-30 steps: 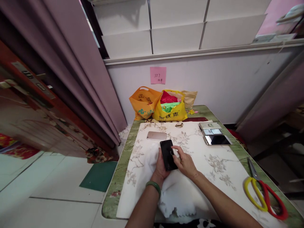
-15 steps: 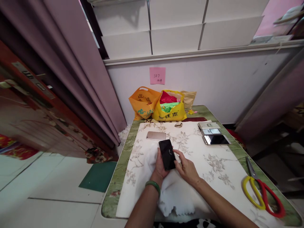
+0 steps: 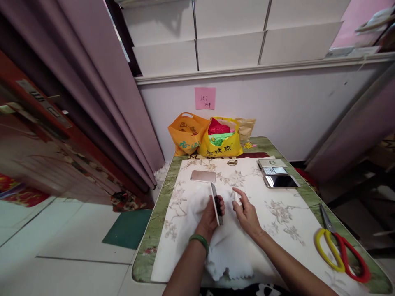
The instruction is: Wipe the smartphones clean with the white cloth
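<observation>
My left hand (image 3: pixel 209 214) is closed round a smartphone (image 3: pixel 215 202), which stands nearly edge-on with its dark screen facing right. A green bangle is on that wrist. Just right of the phone and apart from it, my right hand (image 3: pixel 247 216) grips a small white item (image 3: pixel 237 197); its kind is mostly hidden by the fingers. Beneath both hands a white cloth (image 3: pixel 230 257) with a scalloped edge lies crumpled. Beyond the left hand a rose-gold phone (image 3: pixel 203 176) rests face down.
At the right lie several phones, one with a dark screen (image 3: pixel 282 181), and large scissors (image 3: pixel 342 253) with yellow and red handles. An orange bag (image 3: pixel 187 135) and a yellow bag (image 3: pixel 222 149) stand at the table's back, against the wall. Floral paper (image 3: pixel 173 213) covers the green tabletop.
My left hand has turned the phone from screen-up to nearly edge-on. My right hand has drawn away from the phone to the right, still with the small white item.
</observation>
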Tool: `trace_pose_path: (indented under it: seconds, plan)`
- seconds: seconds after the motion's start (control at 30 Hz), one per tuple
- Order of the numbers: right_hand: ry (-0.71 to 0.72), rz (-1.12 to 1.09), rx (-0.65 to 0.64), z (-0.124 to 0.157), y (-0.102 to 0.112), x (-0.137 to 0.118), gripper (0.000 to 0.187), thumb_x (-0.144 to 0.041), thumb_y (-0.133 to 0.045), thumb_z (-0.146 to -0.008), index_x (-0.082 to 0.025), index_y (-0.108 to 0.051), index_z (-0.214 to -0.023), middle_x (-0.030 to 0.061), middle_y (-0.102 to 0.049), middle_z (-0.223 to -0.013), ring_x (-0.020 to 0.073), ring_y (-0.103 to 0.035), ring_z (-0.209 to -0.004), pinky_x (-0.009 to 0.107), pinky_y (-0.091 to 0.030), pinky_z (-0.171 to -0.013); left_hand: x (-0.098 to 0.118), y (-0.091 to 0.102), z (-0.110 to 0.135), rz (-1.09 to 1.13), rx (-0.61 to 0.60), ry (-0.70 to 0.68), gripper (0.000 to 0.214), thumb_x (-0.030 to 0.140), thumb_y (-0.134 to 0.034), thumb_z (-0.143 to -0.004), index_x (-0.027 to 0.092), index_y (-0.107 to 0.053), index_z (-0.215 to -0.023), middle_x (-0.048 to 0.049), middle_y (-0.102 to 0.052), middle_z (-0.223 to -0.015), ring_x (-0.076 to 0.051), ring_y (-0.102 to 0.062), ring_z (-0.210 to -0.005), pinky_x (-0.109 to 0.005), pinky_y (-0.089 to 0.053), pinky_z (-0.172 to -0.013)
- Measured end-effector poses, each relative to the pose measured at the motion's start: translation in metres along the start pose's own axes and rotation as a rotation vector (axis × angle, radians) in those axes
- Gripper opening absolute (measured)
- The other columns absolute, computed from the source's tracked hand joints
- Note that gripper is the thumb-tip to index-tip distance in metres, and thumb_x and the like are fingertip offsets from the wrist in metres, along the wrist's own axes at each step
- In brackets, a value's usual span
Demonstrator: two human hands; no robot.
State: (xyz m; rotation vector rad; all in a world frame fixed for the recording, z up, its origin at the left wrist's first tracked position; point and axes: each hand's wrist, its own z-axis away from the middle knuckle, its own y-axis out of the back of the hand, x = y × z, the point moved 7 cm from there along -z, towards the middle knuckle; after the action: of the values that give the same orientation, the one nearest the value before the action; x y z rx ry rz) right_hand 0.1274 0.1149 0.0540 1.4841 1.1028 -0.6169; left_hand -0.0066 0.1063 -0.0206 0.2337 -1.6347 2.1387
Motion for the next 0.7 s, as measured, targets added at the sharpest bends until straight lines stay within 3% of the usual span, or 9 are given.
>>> trace_pose_path:
  seconds: [0.1, 0.23, 0.33, 0.43, 0.5, 0.57, 0.7]
  plan:
    - [-0.01, -0.053, 0.034, 0.0, 0.007, -0.001, 0.047, -0.038, -0.041, -0.093, -0.02, -0.043, -0.136, -0.0068, -0.05, -0.058, 0.0126, -0.048, -0.047, 0.025, -0.045, -0.06, 0.002, 0.004, 0.001, -0.025, 0.075, -0.037, 0.026, 0.027, -0.068, -0.08, 0.013, -0.067, -0.102, -0.0038, -0.069, -0.076, -0.013, -0.062, -0.061, -0.022, -0.048, -0.058]
    - [0.02, -0.072, 0.082, 0.001, 0.019, -0.011, 0.049, -0.039, -0.041, -0.092, -0.019, -0.041, -0.137, -0.005, -0.054, -0.061, 0.0126, -0.049, -0.047, 0.025, -0.046, -0.058, 0.002, 0.005, 0.003, -0.031, 0.108, 0.016, 0.043, 0.037, -0.062, -0.084, 0.006, -0.065, -0.114, -0.0123, -0.074, -0.088, -0.017, -0.067, -0.067, -0.025, -0.051, -0.062]
    - [0.122, -0.022, 0.029, 0.0, 0.021, -0.027, 0.049, -0.038, -0.043, -0.091, -0.02, -0.042, -0.137, 0.0041, -0.066, -0.089, 0.0142, -0.057, -0.059, 0.028, -0.05, -0.067, 0.006, -0.003, 0.0, 0.056, 0.031, -0.035, 0.045, 0.039, -0.055, -0.088, 0.008, -0.062, -0.119, -0.0145, -0.071, -0.108, -0.023, -0.068, -0.094, -0.031, -0.053, -0.079]
    - [0.23, 0.028, -0.038, -0.001, 0.017, -0.041, 0.048, -0.036, -0.043, -0.091, -0.022, -0.041, -0.137, 0.0091, -0.062, -0.12, 0.0162, -0.063, -0.075, 0.029, -0.05, -0.078, 0.007, -0.008, -0.004, 0.116, 0.003, -0.069, 0.04, 0.038, -0.052, -0.09, 0.01, -0.063, -0.117, -0.0128, -0.071, -0.112, -0.026, -0.064, -0.107, -0.038, -0.048, -0.094]
    - [0.251, 0.065, -0.069, -0.002, 0.012, -0.043, 0.048, -0.035, -0.043, -0.091, -0.022, -0.042, -0.137, 0.0079, -0.064, -0.114, 0.0151, -0.062, -0.07, 0.028, -0.05, -0.074, 0.007, -0.008, -0.006, 0.133, 0.021, -0.075, 0.035, 0.034, -0.05, -0.09, 0.011, -0.065, -0.112, -0.0113, -0.073, -0.106, -0.026, -0.064, -0.108, -0.04, -0.046, -0.099]
    - [0.231, 0.111, -0.078, -0.004, 0.007, -0.039, 0.044, -0.035, -0.042, -0.091, -0.02, -0.047, -0.131, 0.0036, -0.067, -0.092, 0.0139, -0.058, -0.059, 0.026, -0.048, -0.064, 0.006, -0.007, -0.007, 0.131, 0.028, -0.057, 0.032, 0.027, -0.048, -0.09, 0.01, -0.066, -0.11, -0.0111, -0.074, -0.101, -0.026, -0.064, -0.108, -0.041, -0.045, -0.1]
    - [0.185, 0.162, -0.05, -0.006, 0.003, -0.027, 0.039, -0.038, -0.041, -0.09, -0.018, -0.052, -0.122, -0.0028, -0.058, -0.067, 0.014, -0.055, -0.05, 0.025, -0.043, -0.057, 0.007, -0.006, -0.007, 0.12, 0.039, -0.051, 0.036, 0.018, -0.046, -0.087, 0.009, -0.062, -0.118, -0.0118, -0.074, -0.1, -0.026, -0.064, -0.109, -0.042, -0.045, -0.1]
